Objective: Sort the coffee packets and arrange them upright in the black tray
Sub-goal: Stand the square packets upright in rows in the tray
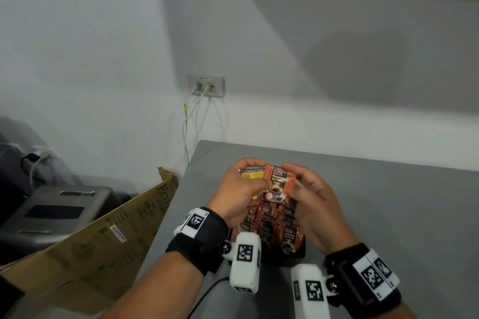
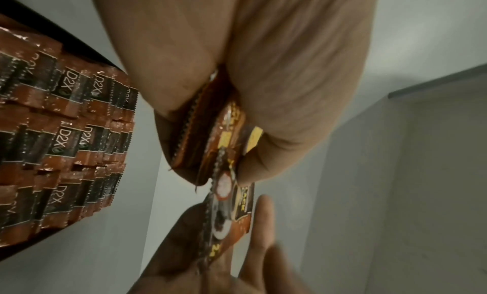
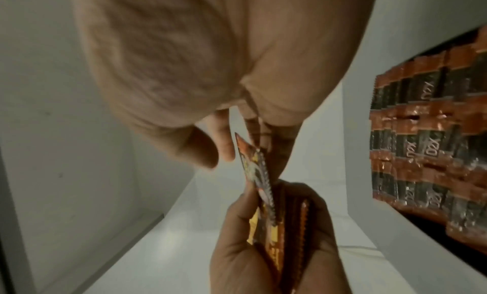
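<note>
We see both hands raised just above the black tray (image 1: 298, 258), palms turned inward toward each other. The left hand (image 1: 239, 189) has its fingers curled round a small stack of coffee packets (image 1: 250, 173), thumb pressed on the front. The right hand (image 1: 315, 195) pinches the front packet (image 1: 278, 185) by its right edge, thumb and fingertips on it, other fingers loosely bent. That packet stands upright, label facing us. The tray sits on the grey table (image 1: 388, 202), packed with upright rows of packets (image 1: 274, 228). A cardboard box (image 1: 103, 241) stands left of the table.
</note>
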A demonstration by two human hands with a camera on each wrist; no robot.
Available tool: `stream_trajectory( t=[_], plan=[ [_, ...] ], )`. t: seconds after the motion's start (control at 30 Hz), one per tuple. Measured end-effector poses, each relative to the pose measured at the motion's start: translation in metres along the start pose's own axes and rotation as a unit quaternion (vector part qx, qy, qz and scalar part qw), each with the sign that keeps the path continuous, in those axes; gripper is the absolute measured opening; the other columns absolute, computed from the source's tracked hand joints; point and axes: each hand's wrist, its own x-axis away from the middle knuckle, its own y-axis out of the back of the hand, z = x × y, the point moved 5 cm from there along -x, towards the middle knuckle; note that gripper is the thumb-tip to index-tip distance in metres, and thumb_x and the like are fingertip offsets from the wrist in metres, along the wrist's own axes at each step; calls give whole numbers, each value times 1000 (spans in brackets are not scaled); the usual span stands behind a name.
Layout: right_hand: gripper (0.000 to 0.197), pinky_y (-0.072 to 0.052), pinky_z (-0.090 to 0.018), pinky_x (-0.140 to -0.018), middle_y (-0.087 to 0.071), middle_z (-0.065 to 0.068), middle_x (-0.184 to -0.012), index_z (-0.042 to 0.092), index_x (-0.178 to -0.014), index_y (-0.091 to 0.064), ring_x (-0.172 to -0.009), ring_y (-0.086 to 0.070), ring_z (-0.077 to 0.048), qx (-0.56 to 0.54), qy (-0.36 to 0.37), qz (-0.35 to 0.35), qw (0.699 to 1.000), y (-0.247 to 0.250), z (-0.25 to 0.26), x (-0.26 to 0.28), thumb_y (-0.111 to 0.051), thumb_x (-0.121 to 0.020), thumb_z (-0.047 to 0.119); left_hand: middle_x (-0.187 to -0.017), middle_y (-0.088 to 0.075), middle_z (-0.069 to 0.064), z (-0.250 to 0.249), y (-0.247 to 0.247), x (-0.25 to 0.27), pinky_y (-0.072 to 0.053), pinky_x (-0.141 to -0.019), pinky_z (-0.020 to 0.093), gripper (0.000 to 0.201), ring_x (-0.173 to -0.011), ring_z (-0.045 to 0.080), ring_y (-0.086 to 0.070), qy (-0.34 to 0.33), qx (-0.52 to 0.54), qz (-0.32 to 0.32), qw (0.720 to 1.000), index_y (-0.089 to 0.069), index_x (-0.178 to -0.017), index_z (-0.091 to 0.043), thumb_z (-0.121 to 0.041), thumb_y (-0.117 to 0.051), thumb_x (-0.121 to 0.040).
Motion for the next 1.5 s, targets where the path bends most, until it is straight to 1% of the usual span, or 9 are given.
stream_trajectory(
  t=[0.2,0.33,0.53,0.7,0.87,0.97,1.13,1.33,1.5],
  plan=[
    [31,-58,-33,-71,-72,-8,-85,22,-94,-68,-78,-69,-21,159,73,-106,979,19,7,-4,-65,-87,-9,-94,-71,25,5,2,1,-59,-64,38,43,-73,32,-70,40,63,8,997,-54,-120,-7,18,-44,-86],
    [30,-50,-12,-58,-72,3,-87,27,-89,-75,-71,-64,-16,253,69,-145,954,30,7,-3,-62,-91,0,-102,-73,25,5,5,4,-59,-72,40,39,-82,32,-72,2,8,-4,1000,-60,-117,-9,17,-59,-88],
    [28,-61,-45,-80,-78,-5,-84,22,-80,-80,-85,-75,-27,157,-39,-74,984,10,2,2,-61,-98,34,-96,-75,14,-6,5,2,-60,-82,44,28,-86,29,-72,-105,-86,-40,990,-68,-103,-10,7,-75,-82],
    [70,-54,-41,-68,-75,-18,-83,-5,-82,-71,-73,-70,-34,2,-213,-55,976,4,-11,1,-48,-97,60,-86,-72,0,-19,-12,10,-57,-80,30,36,-83,15,-69,-215,-219,30,951,-73,-70,-23,11,-78,-75],
    [25,-43,-32,-54,-61,-19,-75,-1,-87,-70,-61,-58,-24,-45,-183,-13,982,6,-10,-9,-63,-94,22,-101,-64,-3,-10,-19,12,-54,-88,25,33,-95,10,-64,-221,-350,121,902,-76,-71,-20,12,-82,-67],
    [16,-53,-35,-59,-69,-24,-81,-9,-95,-68,-68,-64,-30,-10,-142,-33,989,14,-8,-10,-62,-94,6,-104,-65,2,-9,-6,6,-56,-79,29,40,-88,14,-66,-178,-309,79,931,-77,-85,-23,12,-78,-65],
    [12,-59,-50,-83,-77,-8,-87,19,-90,-74,-84,-73,-30,175,-6,-71,982,21,1,-12,-64,-97,18,-103,-73,13,8,8,-4,-51,-68,34,26,-80,27,-64,-40,-92,-14,995,-72,-103,-14,1,-73,-82],
    [42,-59,-29,-77,-78,5,-95,32,-122,-50,-84,-74,-12,203,-15,-18,979,8,0,-6,-69,-93,9,-91,-75,17,13,-1,-5,-53,-72,40,31,-77,27,-66,-46,-112,-44,992,-65,-109,-13,0,-76,-83],
    [22,-58,-41,-76,-78,-10,-91,6,-104,-66,-84,-74,-27,65,-44,-69,994,30,-2,-12,-62,-89,-9,-92,-69,27,14,7,-7,-59,-71,44,35,-75,34,-70,40,52,-20,998,-55,-120,2,17,-45,-89]
  ],
)
